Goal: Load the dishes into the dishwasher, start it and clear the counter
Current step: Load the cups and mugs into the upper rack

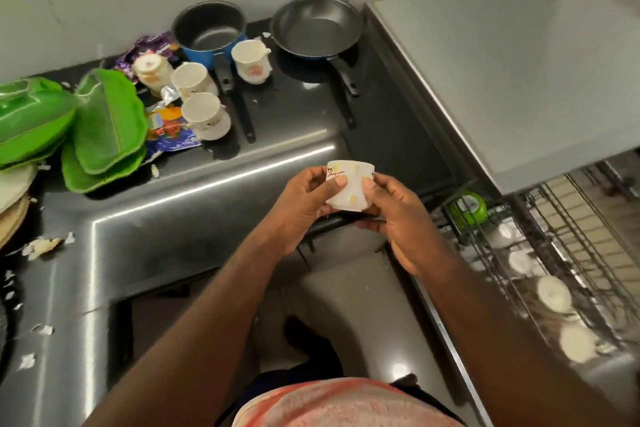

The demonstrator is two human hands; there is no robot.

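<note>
I'm working from the cup [349, 189] outward, left side first. Far left of the cup, green plates [104, 128] are lying stacked on the counter [277, 121], with pale plates [14, 191] sticking in at the frame's edge beyond them. Nearer the cup, left and behind it, wrappers [169, 132] are lying beside three cups [202, 111]. A saucepan [209, 29] is sitting farther back behind those.

I'm gripping the cup with both hands, in the air in front of the counter's edge. My left hand [304, 204] is curling round its left side and my right hand [398, 218] round its right. Both thumbs are pressing on the wall facing me.

Straight behind the cup, a pan [317, 28] is resting by the wall, its handle pointing toward me. Right of the cup and lower, the rack [561, 253] is standing pulled out, holding a row of white dishes [554, 293] and a green item [469, 206] too blurred for me to name.
</note>
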